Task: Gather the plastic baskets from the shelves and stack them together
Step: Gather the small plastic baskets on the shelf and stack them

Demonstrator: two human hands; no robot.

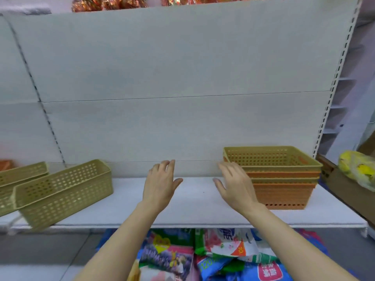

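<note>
Shelf (129,201) lay bare between both empty hands. Stack of baskets (284,179), green on orange, stood at its right end, just beside the right hand (235,185), whose fingers were spread. Left hand (160,185) hovered likewise spread, well apart from the green basket (63,191) overhanging the front edge. Another green basket (20,179) ran off-frame left

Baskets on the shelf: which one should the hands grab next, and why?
Probably the left hand should reach for the nearest loose green basket. Both it and the right hand are open and hold nothing, a stack already stands at the right with a green basket on top, and two green baskets lie apart at the left.
</note>
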